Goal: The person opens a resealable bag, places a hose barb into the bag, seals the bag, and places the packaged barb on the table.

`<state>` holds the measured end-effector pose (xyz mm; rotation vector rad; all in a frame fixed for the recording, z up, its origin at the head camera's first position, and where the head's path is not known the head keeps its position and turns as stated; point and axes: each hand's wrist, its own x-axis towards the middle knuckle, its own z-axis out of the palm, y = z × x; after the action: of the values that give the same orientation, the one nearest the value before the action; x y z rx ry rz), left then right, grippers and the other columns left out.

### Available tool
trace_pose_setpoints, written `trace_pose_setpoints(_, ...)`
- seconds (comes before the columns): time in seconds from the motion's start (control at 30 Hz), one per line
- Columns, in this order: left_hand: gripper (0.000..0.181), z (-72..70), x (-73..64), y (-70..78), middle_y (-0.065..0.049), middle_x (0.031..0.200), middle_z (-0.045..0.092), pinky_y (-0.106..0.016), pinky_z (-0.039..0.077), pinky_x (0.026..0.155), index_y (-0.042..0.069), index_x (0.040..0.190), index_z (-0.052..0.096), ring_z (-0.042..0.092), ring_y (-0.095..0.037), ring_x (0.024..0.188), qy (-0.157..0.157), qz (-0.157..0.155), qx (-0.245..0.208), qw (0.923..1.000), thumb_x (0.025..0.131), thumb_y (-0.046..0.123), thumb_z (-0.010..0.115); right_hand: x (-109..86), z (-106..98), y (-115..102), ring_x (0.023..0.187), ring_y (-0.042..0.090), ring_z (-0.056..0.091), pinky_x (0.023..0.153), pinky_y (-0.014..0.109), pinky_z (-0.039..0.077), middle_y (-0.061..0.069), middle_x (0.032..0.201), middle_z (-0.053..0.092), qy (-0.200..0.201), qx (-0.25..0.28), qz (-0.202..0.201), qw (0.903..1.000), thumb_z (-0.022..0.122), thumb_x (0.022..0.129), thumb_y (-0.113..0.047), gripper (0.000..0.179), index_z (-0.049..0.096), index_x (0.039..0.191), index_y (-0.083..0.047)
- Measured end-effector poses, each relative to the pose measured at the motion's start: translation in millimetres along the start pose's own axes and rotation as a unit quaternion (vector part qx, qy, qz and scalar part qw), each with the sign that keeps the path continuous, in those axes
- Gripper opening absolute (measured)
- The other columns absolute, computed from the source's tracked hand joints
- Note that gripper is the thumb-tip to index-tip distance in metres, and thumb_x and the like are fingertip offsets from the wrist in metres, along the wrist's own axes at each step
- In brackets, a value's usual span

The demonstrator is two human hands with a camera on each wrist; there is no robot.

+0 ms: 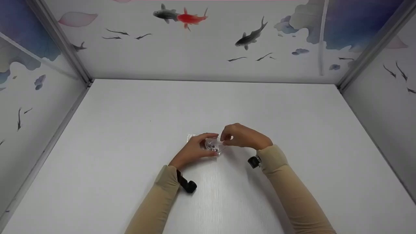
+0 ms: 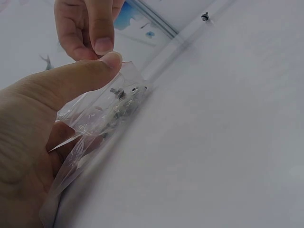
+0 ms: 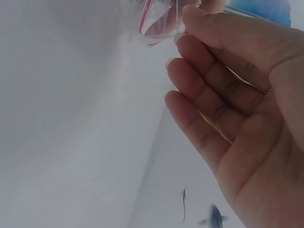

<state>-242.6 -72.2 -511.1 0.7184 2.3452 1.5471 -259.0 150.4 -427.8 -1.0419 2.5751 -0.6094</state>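
Note:
My left hand [image 1: 195, 148] holds a small clear plastic zip bag [image 2: 85, 118] between thumb and fingers, just above the table. Several small metal pieces [image 2: 121, 102], screw-like in look, lie bunched inside the bag. My right hand [image 1: 242, 136] is at the bag's right edge, its thumb and index finger pinching the film. In the right wrist view a red strip [image 3: 145, 16] runs along the bag's edge, and the other fingers [image 3: 185, 78] are loosely bent. The bag's far side is hidden by the left hand.
A white table [image 1: 130, 107] lies under both hands, bordered by printed panels [image 1: 208, 42] at the back and sides. In the left wrist view, a small dark metal-looking piece [image 2: 205, 17] sits apart from the bag. Black wrist cameras [image 1: 190, 187] hang by both cuffs.

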Motion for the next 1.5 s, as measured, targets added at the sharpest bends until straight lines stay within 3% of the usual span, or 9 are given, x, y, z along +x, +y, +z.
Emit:
trace_pose_setpoints(0.17,0.063,0.3,0.5,-0.3,0.004,0.128,0.061,-0.031,0.041,0.086,0.023,0.133,0.057,0.052,-0.016,0.095,0.001,0.005,0.005,1.0000,0.076,0.034,0.082,-1.6,-1.2,0.5,0.090,0.018,0.063,0.082,0.033,0.052,0.007,0.099,0.070,0.002,0.000,-0.012,0.9999,0.067,0.088,-0.006,0.015,0.072,0.102,-0.002)
trace_pose_setpoints(0.4,0.065,0.3,0.9,-1.2,0.002,0.113,0.064,-0.025,0.039,0.074,0.019,0.134,0.057,0.046,-0.012,0.081,-0.002,0.004,0.011,0.9999,0.076,0.034,0.082,-8.1,-5.5,2.1,0.090,0.018,0.062,0.082,0.034,0.052,0.006,0.099,0.070,0.001,0.003,0.000,1.0000,0.068,0.089,-0.009,0.016,0.072,0.103,-0.003)
trace_pose_setpoints(0.57,0.065,0.1,2.1,-2.0,0.002,0.124,0.062,-0.025,0.042,0.080,0.017,0.134,0.058,0.050,-0.011,0.089,0.001,0.009,0.009,0.9999,0.075,0.031,0.083,-15.3,-9.6,6.2,0.091,0.019,0.063,0.083,0.035,0.052,0.006,0.099,0.070,0.003,0.004,0.010,0.9999,0.069,0.088,-0.009,0.016,0.072,0.103,-0.003)
trace_pose_setpoints(1.13,0.066,1.4,1.3,-1.5,-0.001,0.127,0.061,-0.027,0.044,0.084,0.015,0.134,0.057,0.053,-0.013,0.095,0.001,0.014,-0.007,0.9999,0.075,0.027,0.083,-41.8,-12.3,28.0,0.089,0.016,0.060,0.081,0.035,0.051,0.002,0.098,0.070,-0.003,0.018,0.075,0.9970,0.071,0.087,-0.014,0.018,0.072,0.103,-0.006)
trace_pose_setpoints(1.5,0.066,1.2,-0.4,0.5,0.005,0.129,0.059,-0.029,0.043,0.089,0.021,0.134,0.057,0.054,-0.013,0.099,0.001,-0.011,-0.008,0.9999,0.075,0.034,0.082,-63.9,-7.0,46.3,0.090,0.014,0.059,0.081,0.032,0.050,-0.003,0.096,0.069,-0.005,0.056,0.097,0.9937,0.074,0.085,-0.019,0.016,0.072,0.099,-0.011)
